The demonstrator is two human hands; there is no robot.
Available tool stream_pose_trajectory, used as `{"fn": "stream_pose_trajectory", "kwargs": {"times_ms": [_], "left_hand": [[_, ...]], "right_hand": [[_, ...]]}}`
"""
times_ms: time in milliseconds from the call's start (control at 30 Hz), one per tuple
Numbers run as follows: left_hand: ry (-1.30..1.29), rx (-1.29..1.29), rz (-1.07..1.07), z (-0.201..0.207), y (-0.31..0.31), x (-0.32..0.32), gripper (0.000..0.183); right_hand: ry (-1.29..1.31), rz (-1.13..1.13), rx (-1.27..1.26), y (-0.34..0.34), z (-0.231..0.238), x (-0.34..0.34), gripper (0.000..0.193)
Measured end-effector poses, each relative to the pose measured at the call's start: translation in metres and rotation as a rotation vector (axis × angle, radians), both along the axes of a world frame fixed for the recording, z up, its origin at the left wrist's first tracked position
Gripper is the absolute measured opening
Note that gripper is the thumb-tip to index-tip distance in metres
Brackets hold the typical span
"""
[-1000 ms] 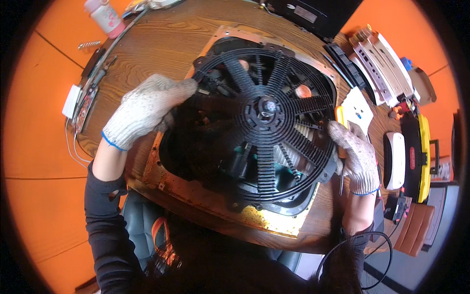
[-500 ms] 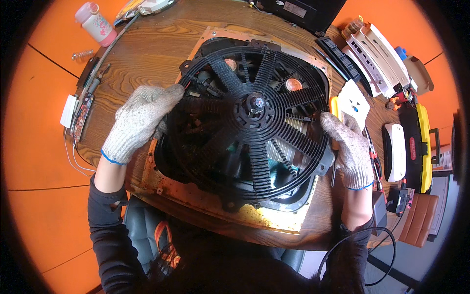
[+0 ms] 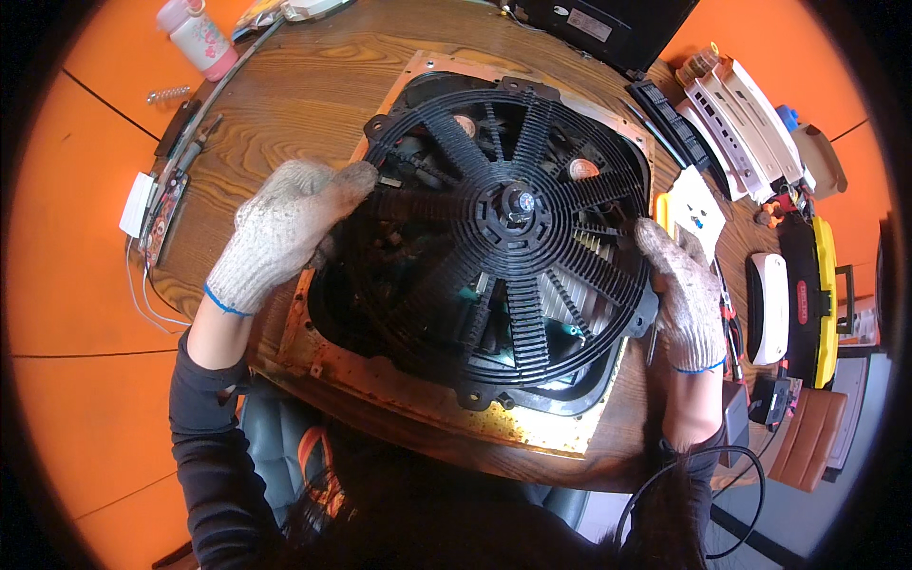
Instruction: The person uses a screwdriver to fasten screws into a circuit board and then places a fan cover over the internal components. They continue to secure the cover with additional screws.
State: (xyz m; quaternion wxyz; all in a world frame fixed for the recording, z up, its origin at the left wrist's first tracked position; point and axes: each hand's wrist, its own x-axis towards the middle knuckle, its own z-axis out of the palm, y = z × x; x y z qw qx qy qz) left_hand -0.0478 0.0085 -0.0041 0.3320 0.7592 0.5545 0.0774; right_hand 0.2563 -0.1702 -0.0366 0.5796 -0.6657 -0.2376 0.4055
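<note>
A round black plastic fan grille (image 3: 525, 328) with ribbed spokes and mounting tabs lies over a square metal-framed housing (image 3: 370, 389) on the table. My left hand (image 3: 294, 228), in a white knitted glove, grips the grille's left rim, its thumb on top. The right rim is held by my gloved right hand (image 3: 684, 294), its thumb at the edge. Some fingertips of both hands are hidden beneath the rim. Through the gaps show dark parts, a metal finned block (image 3: 567, 299) and a round orange-topped part (image 3: 582, 169). Rust marks the housing's near edge.
A screwdriver with a yellow handle (image 3: 662, 211) and a white paper with small dark bits (image 3: 698, 214) lie right of the housing. Pale plastic casings (image 3: 746, 119) and a black-and-yellow toolbox (image 3: 815, 285) stand farther right. A pink-and-white bottle (image 3: 199, 43) stands far left.
Both hands have shifted the grille slightly to the right over the housing. My grip on its two sides stays the same. The whole view has also moved a little.
</note>
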Motion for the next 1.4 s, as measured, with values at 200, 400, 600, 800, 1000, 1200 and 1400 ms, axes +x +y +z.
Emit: {"fn": "stream_pose_trajectory", "kwargs": {"times_ms": [200,400,600,800,1000,1200,1400], "left_hand": [[0.066,-0.045,-0.034,0.0,0.004,0.001,0.033],[0.087,0.762,-0.558,-0.025,0.012,-0.021,0.028],[-0.257,0.563,-0.117,0.0,0.001,-0.025,0.027],[0.07,0.741,-0.641,0.033,-0.057,0.01,0.051],[0.256,0.554,-0.897,0.03,-0.087,0.036,0.078],[0.306,0.54,-0.954,0.032,-0.084,0.037,0.084],[0.217,0.547,-0.907,0.029,-0.089,0.038,0.088]], "right_hand": [[0.011,-0.069,-0.005,0.004,-0.005,0.0,0.041],[-0.264,0.224,-0.099,-0.004,0.006,0.01,0.049],[-0.172,0.336,-0.047,-0.017,0.032,0.038,0.06],[-0.44,0.245,-0.142,-0.018,0.041,0.032,0.051],[-0.57,0.384,-0.18,-0.03,0.047,0.016,0.053],[-0.222,0.333,-0.156,-0.026,0.033,0.019,0.048],[-0.274,0.357,-0.218,-0.025,0.031,0.026,0.047]]}}
